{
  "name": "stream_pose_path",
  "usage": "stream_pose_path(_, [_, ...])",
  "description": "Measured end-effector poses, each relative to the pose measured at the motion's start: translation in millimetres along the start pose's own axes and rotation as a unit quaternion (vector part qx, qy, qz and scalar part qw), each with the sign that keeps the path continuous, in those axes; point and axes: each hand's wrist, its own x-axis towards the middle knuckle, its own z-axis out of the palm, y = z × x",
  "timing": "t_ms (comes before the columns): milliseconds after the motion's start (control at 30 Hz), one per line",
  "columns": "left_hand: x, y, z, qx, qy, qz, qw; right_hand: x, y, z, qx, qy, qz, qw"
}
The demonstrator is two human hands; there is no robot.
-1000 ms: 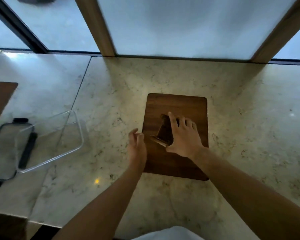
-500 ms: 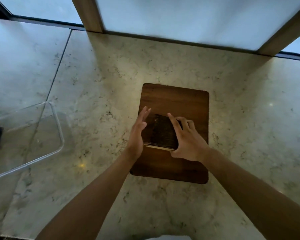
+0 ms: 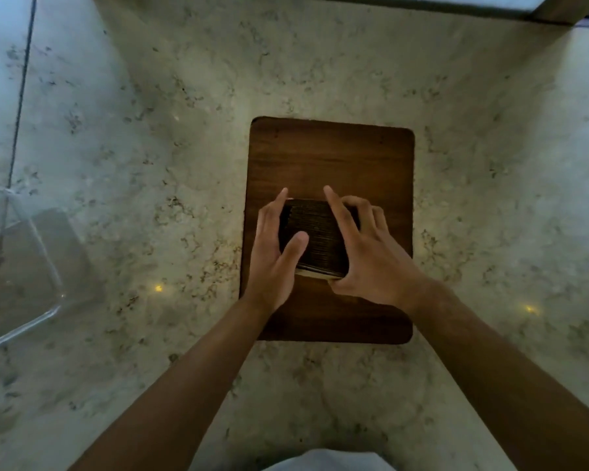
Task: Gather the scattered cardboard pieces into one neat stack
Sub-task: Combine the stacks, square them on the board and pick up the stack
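Observation:
A dark stack of cardboard pieces [image 3: 315,237] lies on a brown wooden board [image 3: 334,154] on the marble counter. My left hand [image 3: 269,263] presses flat against the stack's left side with straight fingers, its thumb resting on top. My right hand [image 3: 374,263] grips the stack from the right: the index finger stretches over the top, the other fingers curl round the far right edge, and the thumb sits at the near corner. The stack's pale near edge shows between my hands.
A clear plastic container [image 3: 45,253] sits on the counter at the far left. A dark seam [image 3: 21,96] runs down the counter on the left. A window frame [image 3: 558,8] borders the counter's far edge at the top right.
The stack, tilted up in my right hand a second ago, now lies flat on the board. My left hand has moved in from the board's edge to the stack's left side.

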Motion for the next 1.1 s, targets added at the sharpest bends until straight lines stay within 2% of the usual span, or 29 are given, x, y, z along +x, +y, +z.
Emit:
stream_pose_path(200, [5.1,-2.0,-12.3,0.142,0.023,0.054,0.988,-14.5,20.6,13.2,0.137,0.058,-0.012,0.989])
stream_pose_path(400, [-4.4,-4.6,-6.5,0.134,0.037,0.067,0.988,-22.7,35.5,35.3,0.239,0.113,-0.025,0.964])
stream_pose_path(467, [-10.0,-3.8,-2.3,0.073,0.030,0.033,0.996,-23.6,38.9,41.7,0.244,0.126,-0.036,0.961])
stream_pose_path(567, [-18.2,1.8,4.9,-0.097,0.026,-0.024,0.995,-22.1,38.8,49.3,0.244,0.137,-0.043,0.959])
stream_pose_path(633, [-20.4,2.7,9.9,-0.127,0.034,-0.020,0.991,-20.5,37.2,52.3,0.244,0.148,-0.046,0.957])
stream_pose_path(767, [-20.6,2.1,16.5,-0.134,0.043,-0.014,0.990,-13.7,37.7,56.2,0.241,0.157,-0.056,0.956])
stream_pose_path(933, [-15.3,-9.6,17.6,-0.117,0.054,-0.009,0.992,-14.4,38.3,55.8,0.246,0.128,-0.066,0.958])
stream_pose_path(1000, [-11.6,-10.7,22.3,-0.069,0.082,-0.018,0.994,-16.5,39.0,52.1,0.233,0.115,-0.063,0.964])
stream_pose_path(1100, [-7.0,-7.4,31.0,-0.005,0.166,-0.018,0.986,-16.2,41.5,37.2,0.163,0.097,-0.055,0.980])
